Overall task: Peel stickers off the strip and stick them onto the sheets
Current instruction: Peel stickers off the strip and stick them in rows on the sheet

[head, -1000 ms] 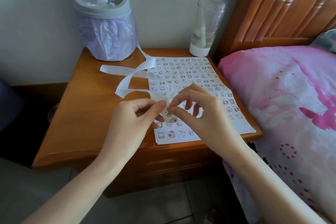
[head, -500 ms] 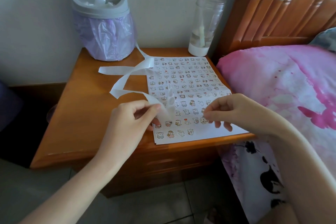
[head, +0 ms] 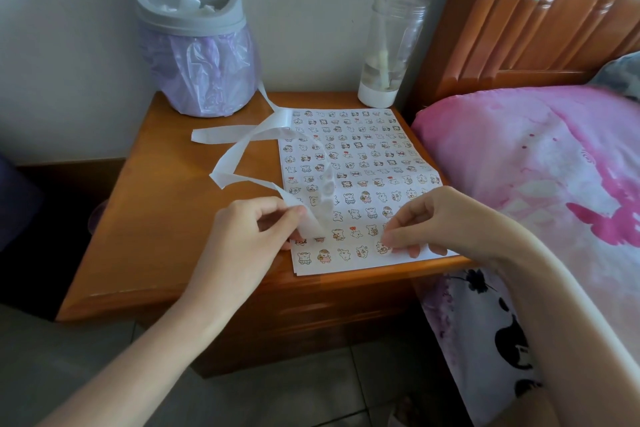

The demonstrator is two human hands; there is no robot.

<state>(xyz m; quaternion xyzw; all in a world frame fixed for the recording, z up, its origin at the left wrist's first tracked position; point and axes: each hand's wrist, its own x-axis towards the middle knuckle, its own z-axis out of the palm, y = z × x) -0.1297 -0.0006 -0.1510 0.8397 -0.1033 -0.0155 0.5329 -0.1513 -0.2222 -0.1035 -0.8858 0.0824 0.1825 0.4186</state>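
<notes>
A white sheet covered with rows of small cartoon stickers lies on the wooden nightstand. A long white backing strip curls across the nightstand from the bin to my left hand, which pinches its near end just above the sheet's lower left part. My right hand is over the sheet's lower right corner, its thumb and forefinger pinching a small sticker down against the bottom row.
A grey swing-lid bin with a purple liner stands at the nightstand's back left. A clear bottle with a white base stands at the back right. A bed with a pink cover and wooden headboard borders the right side.
My right hand left the strip with a sticker, moved right and then down onto the sheet's bottom row. My left hand kept its hold on the strip end.
</notes>
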